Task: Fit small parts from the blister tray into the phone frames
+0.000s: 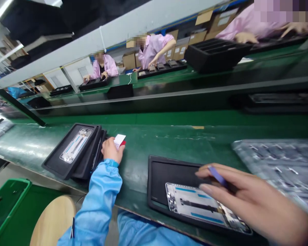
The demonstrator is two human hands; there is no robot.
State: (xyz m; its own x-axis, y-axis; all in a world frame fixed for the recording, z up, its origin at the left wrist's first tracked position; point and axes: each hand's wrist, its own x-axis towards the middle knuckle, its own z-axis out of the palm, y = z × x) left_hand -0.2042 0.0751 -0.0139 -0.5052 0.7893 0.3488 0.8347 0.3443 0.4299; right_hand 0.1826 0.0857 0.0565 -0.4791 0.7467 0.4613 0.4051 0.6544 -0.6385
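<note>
My left hand (112, 150), in a light blue sleeve, is closed on a small white card with a red edge (119, 140) beside a stack of black trays (53, 160). The top tray of that stack holds a phone frame (75, 145). My right hand (246, 198) pinches a thin purple tool (217, 176) over a second phone frame (200, 206), which lies in a black tray (159, 171) near the bench's front edge.
A clear plastic tray of small parts (279, 164) lies at the right on the green bench (169, 140). Across a raised rail, three people in pink coats work at black trays. A green bin (5, 201) and wooden stool (53, 218) stand lower left.
</note>
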